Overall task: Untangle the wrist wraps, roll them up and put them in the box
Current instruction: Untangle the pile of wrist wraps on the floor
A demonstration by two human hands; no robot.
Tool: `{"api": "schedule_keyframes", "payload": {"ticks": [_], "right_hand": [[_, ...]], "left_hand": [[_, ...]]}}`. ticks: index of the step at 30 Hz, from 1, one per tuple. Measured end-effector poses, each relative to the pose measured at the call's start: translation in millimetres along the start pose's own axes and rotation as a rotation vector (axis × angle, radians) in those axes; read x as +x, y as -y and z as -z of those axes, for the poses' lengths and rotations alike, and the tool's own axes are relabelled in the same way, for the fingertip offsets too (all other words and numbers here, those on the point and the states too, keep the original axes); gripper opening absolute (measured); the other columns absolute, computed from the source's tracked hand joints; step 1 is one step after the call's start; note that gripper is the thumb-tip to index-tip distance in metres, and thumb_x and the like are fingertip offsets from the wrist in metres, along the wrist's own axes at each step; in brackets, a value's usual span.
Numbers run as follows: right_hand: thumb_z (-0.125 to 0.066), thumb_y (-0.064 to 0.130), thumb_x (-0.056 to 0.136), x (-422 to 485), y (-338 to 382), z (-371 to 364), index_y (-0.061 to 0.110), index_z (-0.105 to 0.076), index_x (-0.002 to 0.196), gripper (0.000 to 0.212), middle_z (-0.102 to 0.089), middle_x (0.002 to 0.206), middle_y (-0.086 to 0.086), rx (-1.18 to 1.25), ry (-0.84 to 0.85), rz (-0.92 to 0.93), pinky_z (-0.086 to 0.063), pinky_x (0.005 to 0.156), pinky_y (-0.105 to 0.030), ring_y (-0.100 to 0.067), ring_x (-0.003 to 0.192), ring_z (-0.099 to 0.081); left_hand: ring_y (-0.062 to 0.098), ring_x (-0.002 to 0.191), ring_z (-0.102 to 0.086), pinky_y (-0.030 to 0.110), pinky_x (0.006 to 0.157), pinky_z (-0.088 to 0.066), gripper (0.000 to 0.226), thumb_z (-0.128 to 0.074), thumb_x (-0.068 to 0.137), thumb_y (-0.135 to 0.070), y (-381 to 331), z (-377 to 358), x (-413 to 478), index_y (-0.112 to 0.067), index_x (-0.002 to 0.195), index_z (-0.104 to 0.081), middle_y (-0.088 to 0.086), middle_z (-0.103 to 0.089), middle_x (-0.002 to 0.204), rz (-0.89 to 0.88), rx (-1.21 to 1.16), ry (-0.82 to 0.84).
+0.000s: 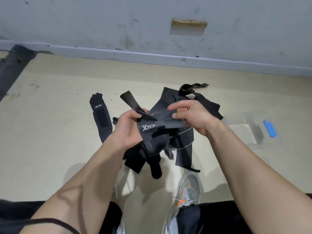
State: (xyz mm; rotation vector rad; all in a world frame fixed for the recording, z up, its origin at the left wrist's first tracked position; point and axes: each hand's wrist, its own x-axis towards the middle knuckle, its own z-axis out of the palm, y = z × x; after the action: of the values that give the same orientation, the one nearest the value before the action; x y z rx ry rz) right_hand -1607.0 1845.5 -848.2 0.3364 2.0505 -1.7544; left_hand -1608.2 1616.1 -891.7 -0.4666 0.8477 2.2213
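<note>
A tangle of black and grey wrist wraps point(184, 146) lies on the pale floor in front of me. I hold one grey wrap with white lettering point(152, 128) above the pile. My left hand point(128, 127) grips its left end, a dark strap sticking up past the fingers. My right hand point(190, 115) pinches the grey band on the right, between thumb and fingers. A separate black wrap point(101, 119) lies flat on the floor to the left. The clear plastic box point(253, 122) stands on the floor to the right, with a blue clip point(270, 130) on its far side.
A grey wall with a skirting board point(152, 56) runs across the back. My grey and orange shoe point(189, 188) is planted just below the pile. A dark strip point(11, 68) crosses the floor at the far left.
</note>
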Motion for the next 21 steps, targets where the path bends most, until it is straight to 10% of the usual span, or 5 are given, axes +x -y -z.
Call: {"api": "schedule_keyframes", "payload": {"ticks": [3,7,13,17,21], "right_hand": [[-0.059,-0.017,0.084,-7,-23,-5,0.013,-0.078,0.088,0.036,-0.058,0.054,0.012,-0.156,0.124,-0.027,-0.045,0.063,-0.018,-0.003,0.053,-0.052],[-0.050,-0.009,0.086,-14,-54,-12,0.014,-0.066,0.072,0.031,-0.061,0.069,-0.006,-0.033,0.116,-0.231,-0.053,0.073,-0.032,-0.018,0.061,-0.061],[-0.048,0.051,0.101,3,-91,-22,0.006,-0.074,0.080,0.056,-0.074,0.079,-0.011,0.382,0.032,-0.608,-0.055,0.061,-0.029,-0.022,0.059,-0.068],[-0.067,0.024,0.095,18,-96,-41,0.008,-0.074,0.109,0.022,-0.078,0.097,-0.011,0.575,-0.132,-0.679,-0.063,0.079,-0.039,-0.027,0.091,-0.075],[-0.071,0.013,0.092,23,-97,-43,0.009,-0.069,0.125,0.033,-0.078,0.109,-0.011,0.646,-0.110,-0.616,-0.060,0.087,-0.039,-0.027,0.099,-0.075]], "left_hand": [[0.031,0.101,-0.061,0.044,0.101,-0.049,0.028,-0.059,0.077,-0.011,7,12,9,-0.012,0.105,-0.059,0.013,-0.061,0.110,0.076,0.143,-0.116],[0.025,0.080,-0.071,0.035,0.076,-0.057,0.013,-0.060,0.090,-0.011,22,18,9,-0.007,0.098,-0.070,0.013,-0.072,0.096,0.072,0.415,-0.258],[0.033,0.103,-0.051,0.043,0.092,-0.039,0.059,-0.073,0.061,-0.024,31,39,1,-0.014,0.117,-0.055,0.013,-0.052,0.115,0.226,0.692,-0.068],[0.033,0.099,-0.068,0.036,0.087,-0.056,0.049,-0.057,0.072,-0.012,35,46,-13,0.011,0.115,-0.063,0.020,-0.068,0.106,0.306,0.784,0.028],[0.024,0.078,-0.072,0.029,0.072,-0.057,0.026,-0.054,0.069,-0.007,35,41,-20,-0.006,0.083,-0.077,0.012,-0.074,0.086,0.373,0.787,0.040]]}}
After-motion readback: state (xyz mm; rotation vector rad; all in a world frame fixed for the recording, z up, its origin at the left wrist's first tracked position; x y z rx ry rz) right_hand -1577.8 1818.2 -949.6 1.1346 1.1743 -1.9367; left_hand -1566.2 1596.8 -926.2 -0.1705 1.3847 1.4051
